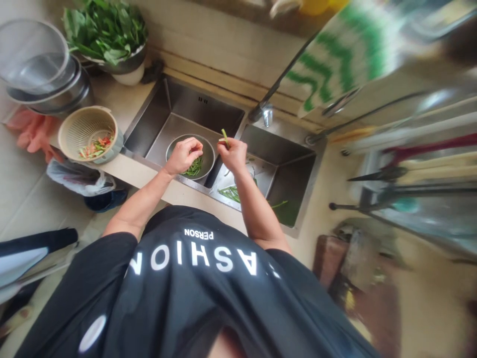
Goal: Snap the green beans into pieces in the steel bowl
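Observation:
My left hand (185,156) is above a round metal bowl (208,161), its fingers pinched together; I cannot make out whether anything is between them. Short green stem pieces (194,168) lie in the bowl, which stands in the left basin (186,124) of a steel sink. Over the divider between the basins, my right hand (234,155) is closed around a thin green vegetable stem (224,134), whose tip sticks up past the fingers. Long green stems (230,192) lie in the right basin (283,186), partly hidden by my right forearm.
A beige colander (67,136) with red and green cut pieces stands left of the sink. Behind it are stacked metal bowls (84,94) and a bowl heaped with leafy greens (106,32). The faucet (266,114) rises behind the divider. Utensils and a dark bar (350,206) are at right.

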Motion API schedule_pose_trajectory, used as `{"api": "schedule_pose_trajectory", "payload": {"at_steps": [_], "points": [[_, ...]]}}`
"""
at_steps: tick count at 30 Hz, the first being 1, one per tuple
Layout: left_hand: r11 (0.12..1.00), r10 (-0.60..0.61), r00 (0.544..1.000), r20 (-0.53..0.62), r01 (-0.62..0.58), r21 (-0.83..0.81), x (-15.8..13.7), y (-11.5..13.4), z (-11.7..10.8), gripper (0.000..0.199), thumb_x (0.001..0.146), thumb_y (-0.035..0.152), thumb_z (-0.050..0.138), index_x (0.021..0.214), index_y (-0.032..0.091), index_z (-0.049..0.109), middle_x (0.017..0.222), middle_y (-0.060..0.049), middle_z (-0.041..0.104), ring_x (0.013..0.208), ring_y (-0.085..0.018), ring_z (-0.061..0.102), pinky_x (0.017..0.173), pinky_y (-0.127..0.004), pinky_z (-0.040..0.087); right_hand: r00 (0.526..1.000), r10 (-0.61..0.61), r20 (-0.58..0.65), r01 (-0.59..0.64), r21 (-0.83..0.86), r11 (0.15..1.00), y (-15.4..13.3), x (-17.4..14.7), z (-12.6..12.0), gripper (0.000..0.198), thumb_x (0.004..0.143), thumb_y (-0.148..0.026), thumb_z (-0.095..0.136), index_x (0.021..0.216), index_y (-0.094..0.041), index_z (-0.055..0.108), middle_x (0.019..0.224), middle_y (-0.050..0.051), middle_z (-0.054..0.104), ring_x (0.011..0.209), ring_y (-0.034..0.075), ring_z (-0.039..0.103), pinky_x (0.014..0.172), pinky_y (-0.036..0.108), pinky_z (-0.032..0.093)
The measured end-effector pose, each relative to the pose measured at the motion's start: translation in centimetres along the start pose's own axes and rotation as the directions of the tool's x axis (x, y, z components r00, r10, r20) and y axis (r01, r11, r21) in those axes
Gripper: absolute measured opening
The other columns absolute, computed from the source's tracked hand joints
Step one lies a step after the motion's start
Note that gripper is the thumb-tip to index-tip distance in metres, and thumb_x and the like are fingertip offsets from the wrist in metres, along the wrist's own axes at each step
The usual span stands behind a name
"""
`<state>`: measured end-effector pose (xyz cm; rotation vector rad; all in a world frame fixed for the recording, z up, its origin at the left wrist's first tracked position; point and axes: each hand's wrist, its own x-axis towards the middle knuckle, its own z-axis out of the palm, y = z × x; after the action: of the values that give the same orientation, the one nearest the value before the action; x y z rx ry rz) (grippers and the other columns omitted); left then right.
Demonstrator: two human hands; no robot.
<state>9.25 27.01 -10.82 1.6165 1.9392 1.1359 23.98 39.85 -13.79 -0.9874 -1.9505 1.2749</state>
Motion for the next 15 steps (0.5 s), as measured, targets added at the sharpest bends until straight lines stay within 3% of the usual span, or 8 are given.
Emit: {"api": "schedule_pose_trajectory", "payload": {"at_steps": [3,7,11,15], "points": [[0.97,-0.071,0.997,0.036,0.06,0.236,0.2,-2.2,0.4,0.014,0.08,0.019,0.061,0.085,0.02,0.074,0.09,-0.008,0.068,0.088,-0.023,0.059,0.082,-0.037,0.046,0.985,0.146,0.097,-0.164,0.208,0.964,0.4,0.4,-0.7,0.019,0.07,-0.034,0.07,0.079,-0.017,0.071,0.067,-0.001,0.06,0.061,0.011,0.048,0.06,0.026,0.038],[0.878,-0.19,0.981,-0.024,0.181,0.443,0.3,-4.2,1.1,0.022,0.081,0.016,0.062,0.093,0.024,0.078,0.106,-0.01,0.067,0.103,-0.03,0.056,0.084,-0.043,0.045,0.921,0.286,0.265,-0.382,0.465,0.798,-0.8,0.1,-1.2,0.035,0.057,-0.037,0.084,0.082,-0.018,0.068,0.078,0.0,0.064,0.054,0.005,0.038,0.044,0.02,0.024],[0.939,-0.159,0.979,-0.126,0.189,0.287,0.7,-3.3,1.2,0.008,0.078,0.024,0.073,0.083,0.019,0.077,0.095,-0.009,0.067,0.097,-0.026,0.058,0.087,-0.041,0.046,0.853,0.353,0.384,-0.521,0.597,0.61,-2.1,-0.2,-1.3,0.046,0.048,-0.033,0.089,0.083,-0.018,0.064,0.077,-0.003,0.061,0.052,0.002,0.034,0.04,0.016,0.015],[0.995,-0.084,0.982,-0.167,0.075,-0.062,0.9,-1.0,1.7,0.023,0.07,0.028,0.081,0.091,0.019,0.077,0.089,-0.004,0.068,0.084,-0.018,0.061,0.077,-0.031,0.048,0.808,0.359,0.466,-0.587,0.593,0.551,-2.6,-0.5,-0.5,0.045,0.049,-0.03,0.089,0.083,-0.018,0.063,0.069,-0.006,0.055,0.051,0.002,0.035,0.039,0.014,0.014]]}}
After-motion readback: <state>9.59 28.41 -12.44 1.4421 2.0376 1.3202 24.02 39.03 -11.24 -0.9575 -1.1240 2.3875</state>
